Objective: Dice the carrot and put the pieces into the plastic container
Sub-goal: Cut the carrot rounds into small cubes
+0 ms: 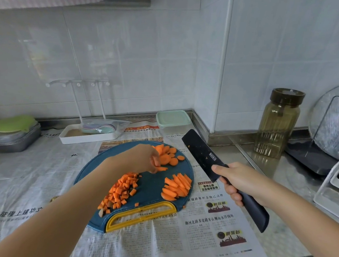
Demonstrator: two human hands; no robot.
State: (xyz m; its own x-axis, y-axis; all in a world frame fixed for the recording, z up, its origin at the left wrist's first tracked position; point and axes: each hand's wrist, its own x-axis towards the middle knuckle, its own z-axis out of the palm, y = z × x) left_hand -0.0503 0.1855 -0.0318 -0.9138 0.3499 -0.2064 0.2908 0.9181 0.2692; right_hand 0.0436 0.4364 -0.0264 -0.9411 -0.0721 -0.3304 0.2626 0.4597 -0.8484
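Head view looks down on a blue cutting board [150, 186] lying on newspaper [206, 235]. At the board's far edge the left hand [141, 158] pinches a few round slices [157, 161] between curled fingers and thumb, beside the rest of that pile. Diced pieces [120, 190] are heaped on the board's near left, strips [176, 186] on its right. Just right of the board, the right hand [240, 182] grips a black knife [203, 154] by the handle, blade raised. The plastic container [173, 121], lid on, stands beyond the board's far right edge.

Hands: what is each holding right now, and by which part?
The right hand grips the knife by its handle, blade clear of the board. The left hand pinches carrot slices between its fingertips.
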